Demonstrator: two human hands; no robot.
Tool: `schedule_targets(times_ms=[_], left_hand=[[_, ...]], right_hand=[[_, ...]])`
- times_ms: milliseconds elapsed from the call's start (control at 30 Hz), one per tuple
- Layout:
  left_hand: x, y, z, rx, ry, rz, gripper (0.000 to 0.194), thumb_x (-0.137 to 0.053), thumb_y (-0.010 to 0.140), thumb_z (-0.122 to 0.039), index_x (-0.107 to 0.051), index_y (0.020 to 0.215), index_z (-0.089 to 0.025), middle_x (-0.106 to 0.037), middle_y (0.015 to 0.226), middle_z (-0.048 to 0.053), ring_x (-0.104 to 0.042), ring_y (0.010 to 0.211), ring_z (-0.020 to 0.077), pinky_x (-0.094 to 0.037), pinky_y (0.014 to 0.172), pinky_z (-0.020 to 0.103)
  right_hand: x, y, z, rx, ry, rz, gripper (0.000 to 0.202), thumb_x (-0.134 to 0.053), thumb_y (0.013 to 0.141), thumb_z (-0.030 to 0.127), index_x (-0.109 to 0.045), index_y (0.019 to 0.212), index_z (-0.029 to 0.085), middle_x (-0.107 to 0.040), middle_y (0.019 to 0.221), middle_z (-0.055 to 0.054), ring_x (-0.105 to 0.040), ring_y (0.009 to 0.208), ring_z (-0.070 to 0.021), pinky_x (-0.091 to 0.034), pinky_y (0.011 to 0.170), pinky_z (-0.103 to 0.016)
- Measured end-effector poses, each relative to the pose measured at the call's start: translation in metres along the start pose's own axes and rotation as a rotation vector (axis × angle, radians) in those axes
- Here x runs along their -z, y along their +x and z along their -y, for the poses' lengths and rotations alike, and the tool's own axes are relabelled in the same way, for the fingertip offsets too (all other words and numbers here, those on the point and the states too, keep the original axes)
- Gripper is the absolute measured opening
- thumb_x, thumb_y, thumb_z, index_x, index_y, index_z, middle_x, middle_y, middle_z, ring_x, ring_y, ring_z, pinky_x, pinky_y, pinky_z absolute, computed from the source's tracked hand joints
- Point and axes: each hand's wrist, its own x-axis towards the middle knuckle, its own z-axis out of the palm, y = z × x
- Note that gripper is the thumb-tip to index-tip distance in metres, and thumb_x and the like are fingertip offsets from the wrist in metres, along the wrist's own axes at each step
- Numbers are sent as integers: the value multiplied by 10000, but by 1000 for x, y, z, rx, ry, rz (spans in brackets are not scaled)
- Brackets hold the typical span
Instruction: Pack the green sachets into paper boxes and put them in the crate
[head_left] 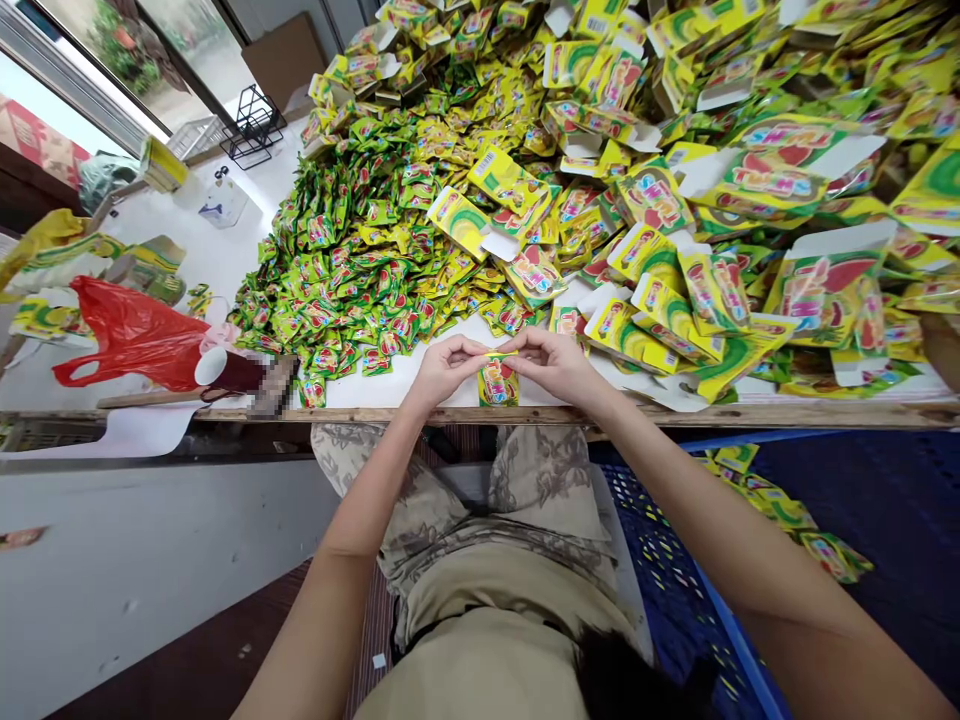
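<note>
A small yellow and green printed carton (pixel 499 384) stands upright at the table's front edge, directly in front of me. My left hand (pixel 448 368) pinches its upper left corner between thumb and fingers. On the opposite side, my right hand (pixel 551 366) grips the upper right corner the same way. The fingertips of both hands almost meet along the carton's top edge and partly cover it. Just beyond my hands spreads a heap of small green candy packets (pixel 352 270). Right of it lie many open flattened cartons (pixel 645 310) with white flaps showing.
Left on the table (pixel 225 225) are a red plastic bag (pixel 139 335), a dark cup (pixel 232 370) with a pale rim, and a black wire rack (pixel 255 125). A blue crate (pixel 720 610) stands low on my right, with several yellow-green cartons (pixel 780 505) beside it.
</note>
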Motion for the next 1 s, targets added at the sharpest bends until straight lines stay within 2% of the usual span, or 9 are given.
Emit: schedule_targets(times_ms=[133,267,500,667,1000], left_hand=[[6,8,-5,132,-40,42,315,-844,554,-327,-686,737,-125,-720,781,42,-652,692,132,-536,721,298],[6,16,-6,195,-39,3,341,-877,464,-321,-684,652,-111,-707,679,34,-627,595,122,-536,655,293],[6,7,0,140,-27,-34,332,-858,526,-340,-723,740,-125,-722,730,33,-655,661,127,-545,708,286],[7,-2,4,141,-108,-58,345,-812,613,-370,-729,851,-135,-744,837,57,-682,761,147,-550,795,313],[5,-2,0,-110,145,-19,211,-729,705,-337,-700,786,-144,-736,925,92,-691,859,178,-540,833,335]], right_hand=[[0,0,0,-2,-17,-1,277,-726,688,450,-634,815,222,-656,785,-24,-606,708,-174,-526,709,-348],[1,2,4,7,-74,1,256,-703,704,442,-634,801,215,-642,749,-22,-574,663,-162,-501,643,-321],[-3,15,16,132,-313,32,186,-662,747,395,-651,746,209,-673,785,-45,-587,727,-184,-454,643,-301],[-1,20,22,134,-335,77,201,-663,726,411,-647,696,213,-670,739,-33,-603,738,-193,-457,666,-304],[0,22,28,157,-432,105,109,-643,711,305,-622,656,213,-646,692,-9,-585,682,-169,-428,655,-288]])
